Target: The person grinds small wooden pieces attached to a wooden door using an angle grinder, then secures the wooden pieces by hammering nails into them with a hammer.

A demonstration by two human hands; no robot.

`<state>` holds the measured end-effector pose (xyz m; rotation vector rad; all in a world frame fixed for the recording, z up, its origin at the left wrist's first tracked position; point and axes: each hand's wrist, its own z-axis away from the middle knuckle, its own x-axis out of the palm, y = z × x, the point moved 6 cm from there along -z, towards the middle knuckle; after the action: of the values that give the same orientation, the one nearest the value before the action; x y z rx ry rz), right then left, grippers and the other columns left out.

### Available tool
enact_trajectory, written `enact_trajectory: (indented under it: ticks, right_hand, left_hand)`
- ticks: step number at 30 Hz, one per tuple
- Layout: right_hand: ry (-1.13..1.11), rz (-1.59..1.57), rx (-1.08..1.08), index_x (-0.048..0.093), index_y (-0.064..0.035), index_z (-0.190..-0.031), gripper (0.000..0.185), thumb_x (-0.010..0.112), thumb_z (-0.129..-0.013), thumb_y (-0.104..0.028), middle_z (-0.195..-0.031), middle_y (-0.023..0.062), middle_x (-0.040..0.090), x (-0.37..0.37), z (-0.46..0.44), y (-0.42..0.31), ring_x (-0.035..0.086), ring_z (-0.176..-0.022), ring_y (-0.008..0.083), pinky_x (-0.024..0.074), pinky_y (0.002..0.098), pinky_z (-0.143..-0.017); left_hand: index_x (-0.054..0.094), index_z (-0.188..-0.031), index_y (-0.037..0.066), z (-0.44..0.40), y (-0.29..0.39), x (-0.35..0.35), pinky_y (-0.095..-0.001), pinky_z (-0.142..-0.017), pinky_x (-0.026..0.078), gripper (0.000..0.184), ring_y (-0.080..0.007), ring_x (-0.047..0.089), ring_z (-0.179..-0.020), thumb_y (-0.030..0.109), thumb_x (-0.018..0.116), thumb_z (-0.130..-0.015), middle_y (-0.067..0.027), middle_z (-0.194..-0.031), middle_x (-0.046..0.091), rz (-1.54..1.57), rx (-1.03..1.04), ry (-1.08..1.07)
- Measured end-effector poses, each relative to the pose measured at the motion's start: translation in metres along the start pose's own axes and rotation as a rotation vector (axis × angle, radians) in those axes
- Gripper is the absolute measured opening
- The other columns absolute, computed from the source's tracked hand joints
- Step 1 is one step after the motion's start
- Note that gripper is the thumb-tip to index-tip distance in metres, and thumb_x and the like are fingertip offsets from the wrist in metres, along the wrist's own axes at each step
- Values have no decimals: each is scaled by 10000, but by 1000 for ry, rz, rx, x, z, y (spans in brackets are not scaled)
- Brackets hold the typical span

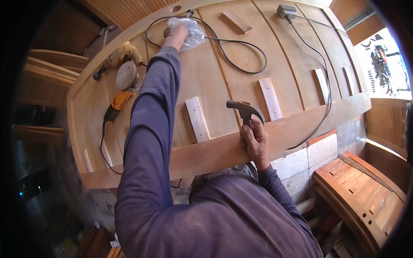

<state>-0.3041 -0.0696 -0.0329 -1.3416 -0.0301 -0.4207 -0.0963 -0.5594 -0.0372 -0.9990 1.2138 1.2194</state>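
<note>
My right hand point(257, 144) is closed around a claw hammer point(246, 111), its head raised over the near edge of a large wooden door panel point(195, 81). At full stretch, my left hand point(177, 33) is at a clear plastic bag point(193, 35) near the panel's far side. The bag and the hand itself hide its fingers, so their grip does not show. Short wooden strips, such as this pale one point(197, 119), lie along the near part of the panel.
An orange angle grinder point(119, 101) and a tan power tool point(124, 53) lie left of my left arm. A black cable point(247, 42) loops across the panel. A socket box point(287, 11) sits at the far right. More wooden panels point(361, 193) are stacked at lower right.
</note>
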Motion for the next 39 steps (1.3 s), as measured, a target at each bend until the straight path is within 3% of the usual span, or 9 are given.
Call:
enact_trajectory:
  ticks: [6,14,22,24,28,32,34,37,39]
  right_hand:
    - [-36,-35,2,598,-38,-1405,366,679,-1063,-138,-790,-71,554,1,-1,-3,479,-650,17,410,212,-569]
    - [-32,49,-45,621,-22,-1386,395,727,-1035,-168,-782,-41,584,-8,-2,6,499,-676,33,443,241,-595]
    - [-13,120,-103,623,-9,-1402,486,777,-1000,-235,-817,35,636,-8,-4,13,577,-734,92,513,291,-679]
    - [-36,141,-64,633,-18,-1408,512,784,-996,-283,-810,62,649,-10,-6,14,580,-715,104,509,301,-673]
    - [-20,189,-125,626,-31,-1418,530,778,-997,-315,-782,81,639,-8,-5,4,584,-693,127,500,318,-667]
    - [-9,226,-136,616,-38,-1428,541,779,-996,-320,-784,90,621,-9,-4,5,584,-704,129,498,316,-671]
    - [14,239,-170,612,-41,-1432,544,779,-996,-320,-785,95,606,-8,-2,1,579,-709,127,493,312,-667]
    - [33,302,-233,630,-24,-1369,400,743,-1029,-204,-779,-38,574,-7,-1,-1,522,-701,49,450,265,-618]
    - [31,221,-208,632,-32,-1361,371,728,-1036,-183,-839,-39,595,-4,-1,0,533,-741,49,462,259,-648]
  left_hand:
    - [772,-1127,171,4,-25,6,-498,-1000,544,301,-385,699,-1196,298,705,-864,-211,-1178,755,163,-41,194]
    - [708,-917,107,65,-6,-40,-500,-721,555,172,-416,728,-821,268,702,-856,-197,-874,740,150,87,572]
    - [676,-912,27,153,-13,-48,-401,-768,548,193,-249,696,-778,208,744,-901,-134,-842,727,558,104,623]
    - [612,-854,10,201,0,-57,-352,-728,542,196,-168,639,-732,120,765,-907,-52,-765,641,709,92,603]
    - [580,-1047,23,278,5,-41,-280,-737,549,169,-129,633,-802,38,728,-967,-34,-896,626,1252,140,435]
    - [608,-1213,-6,355,0,-30,-292,-802,562,280,-159,664,-890,34,735,-966,-63,-989,642,1323,23,343]
    - [627,-1226,-11,387,-17,-15,-293,-814,571,269,-159,684,-899,34,726,-980,-75,-1010,673,1346,-86,357]
    - [650,-1180,-13,432,-40,-3,-289,-807,584,182,-153,705,-889,36,696,-1012,-92,-992,719,1391,-166,402]
    - [651,-1179,-4,454,-67,11,-288,-793,587,172,-156,708,-874,46,692,-1019,-105,-1019,731,1445,-181,424]
